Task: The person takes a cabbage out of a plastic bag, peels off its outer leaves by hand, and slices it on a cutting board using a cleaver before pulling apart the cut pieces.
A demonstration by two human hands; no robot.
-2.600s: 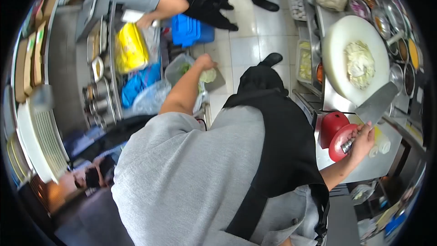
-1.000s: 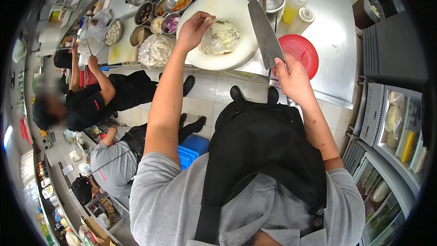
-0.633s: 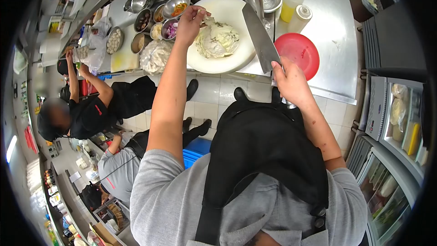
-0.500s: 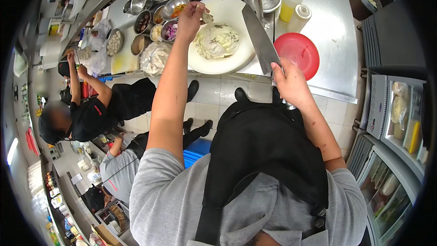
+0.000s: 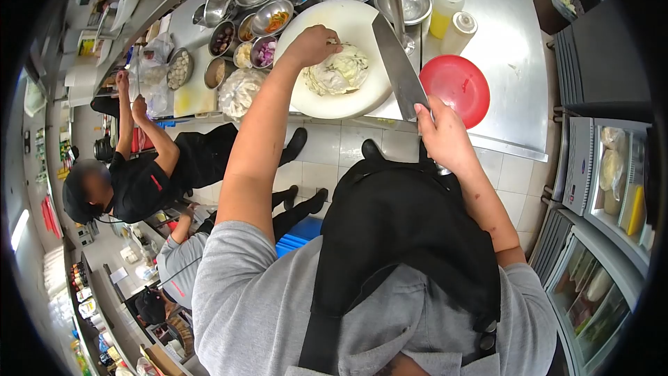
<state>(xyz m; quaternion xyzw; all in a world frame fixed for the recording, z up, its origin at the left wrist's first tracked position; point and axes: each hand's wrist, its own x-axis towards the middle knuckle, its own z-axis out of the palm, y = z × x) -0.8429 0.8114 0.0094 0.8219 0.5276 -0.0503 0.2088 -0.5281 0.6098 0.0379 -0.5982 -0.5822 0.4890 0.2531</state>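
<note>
The pale-green, rounded, leafy cabbage (image 5: 342, 75) lies on the round white board (image 5: 351, 19), just right and bodyward of the nearer left hand (image 5: 316, 46), whose grip I cannot tell; the right hand (image 5: 446, 136), clamped on the broad grey steel knife (image 5: 398, 63), slants it lengthwise forward-left.
</note>
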